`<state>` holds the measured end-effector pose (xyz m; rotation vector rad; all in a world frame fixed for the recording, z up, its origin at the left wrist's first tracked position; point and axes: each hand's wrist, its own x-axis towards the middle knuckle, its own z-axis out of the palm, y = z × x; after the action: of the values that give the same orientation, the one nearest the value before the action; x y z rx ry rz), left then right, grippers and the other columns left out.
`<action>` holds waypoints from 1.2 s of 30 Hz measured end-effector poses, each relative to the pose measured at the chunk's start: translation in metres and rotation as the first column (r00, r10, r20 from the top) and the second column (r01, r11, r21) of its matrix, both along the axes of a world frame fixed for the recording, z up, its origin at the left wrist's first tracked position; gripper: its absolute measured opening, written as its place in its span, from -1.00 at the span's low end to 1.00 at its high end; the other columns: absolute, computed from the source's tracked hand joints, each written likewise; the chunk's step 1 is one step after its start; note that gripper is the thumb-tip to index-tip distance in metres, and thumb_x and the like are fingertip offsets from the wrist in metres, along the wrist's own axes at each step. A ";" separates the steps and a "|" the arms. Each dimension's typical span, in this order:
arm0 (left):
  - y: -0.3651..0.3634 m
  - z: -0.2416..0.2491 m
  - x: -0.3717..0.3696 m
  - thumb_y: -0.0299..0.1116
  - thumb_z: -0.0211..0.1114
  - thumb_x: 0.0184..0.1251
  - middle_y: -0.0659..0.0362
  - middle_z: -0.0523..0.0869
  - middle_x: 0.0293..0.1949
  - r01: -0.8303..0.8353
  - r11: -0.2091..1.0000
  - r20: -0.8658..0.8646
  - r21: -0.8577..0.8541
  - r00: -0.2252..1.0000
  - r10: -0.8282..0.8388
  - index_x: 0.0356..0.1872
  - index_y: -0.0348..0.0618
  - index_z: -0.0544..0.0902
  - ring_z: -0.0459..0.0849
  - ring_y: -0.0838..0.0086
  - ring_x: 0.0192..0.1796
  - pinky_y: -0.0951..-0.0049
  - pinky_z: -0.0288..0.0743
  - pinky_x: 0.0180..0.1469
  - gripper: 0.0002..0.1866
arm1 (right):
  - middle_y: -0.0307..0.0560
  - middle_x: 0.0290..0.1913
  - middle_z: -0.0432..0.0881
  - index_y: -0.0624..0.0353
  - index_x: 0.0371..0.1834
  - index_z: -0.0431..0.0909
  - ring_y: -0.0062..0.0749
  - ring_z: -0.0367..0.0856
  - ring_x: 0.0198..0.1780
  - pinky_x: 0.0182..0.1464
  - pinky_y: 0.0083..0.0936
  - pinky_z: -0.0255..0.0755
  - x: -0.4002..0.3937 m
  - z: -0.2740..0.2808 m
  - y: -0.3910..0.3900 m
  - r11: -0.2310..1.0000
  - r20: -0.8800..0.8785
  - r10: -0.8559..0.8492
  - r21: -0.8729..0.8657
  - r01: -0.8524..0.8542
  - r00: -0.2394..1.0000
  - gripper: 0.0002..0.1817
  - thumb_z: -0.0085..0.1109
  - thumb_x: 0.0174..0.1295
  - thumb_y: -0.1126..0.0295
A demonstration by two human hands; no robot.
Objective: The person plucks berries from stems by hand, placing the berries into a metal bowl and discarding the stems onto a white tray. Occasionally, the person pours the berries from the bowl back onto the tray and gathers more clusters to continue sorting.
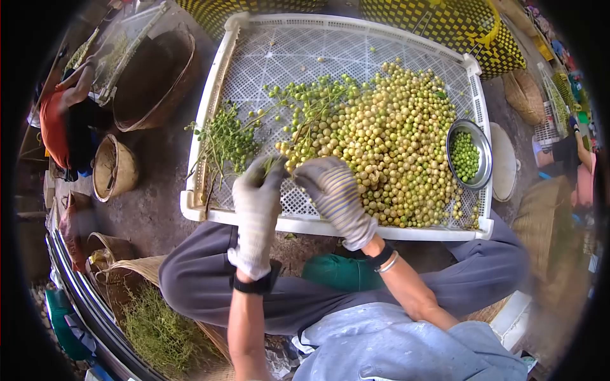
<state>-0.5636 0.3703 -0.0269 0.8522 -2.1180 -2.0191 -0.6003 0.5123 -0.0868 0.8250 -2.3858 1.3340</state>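
The pale yellow-green round fruits (pixel 397 149) lie in a broad heap over the middle and right of a white mesh tray (pixel 432 233), which fills the upper middle of the frame. Green stems with small fruits (pixel 318 105) spread at the heap's left side, and a denser green clump (pixel 230 143) lies at the tray's left, some of it over the rim. Small green fruits (pixel 465 155) sit in a metal bowl (pixel 487 155) inside the tray's right side. Both hands wear pale striped gloves over the tray's near edge, close together at the centre of the frame. The left hand (pixel 257 193) has its thumb and fingers drawn in at a bit of green (pixel 269 164); the right hand (pixel 333 193) is beside it with curled fingers. Whether either is closed on anything, I cannot tell. Dark bands circle both wrists, and a metal bracelet (pixel 387 263) sits by the right one. Below the tray are crossed legs in grey trousers (pixel 210 276), with a green item (pixel 340 272) between them. Thin green stalks (pixel 164 330) fill the lower left, and a woven basket (pixel 125 170) stands above them. A person in an orange top (pixel 56 127) is at the upper left; yellow-and-black baskets (pixel 438 28) line the top.
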 end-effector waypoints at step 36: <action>0.082 -0.018 0.024 -0.43 0.35 0.42 0.19 0.74 -0.12 0.415 0.847 0.036 0.331 0.892 -0.451 0.18 -0.20 0.58 0.73 0.50 -0.10 0.49 0.65 -0.06 -0.66 | -0.24 -0.12 0.70 0.19 0.17 0.65 -0.62 0.64 -0.07 0.03 -0.58 0.55 -0.005 0.015 0.116 0.879 0.712 0.406 -0.476 -0.032 0.573 -0.64 0.35 0.31 0.50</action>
<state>-0.5393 0.4524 -0.0452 0.5582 -2.2443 -2.6531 -0.6048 0.6279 -0.0715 0.4344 -2.4041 2.6883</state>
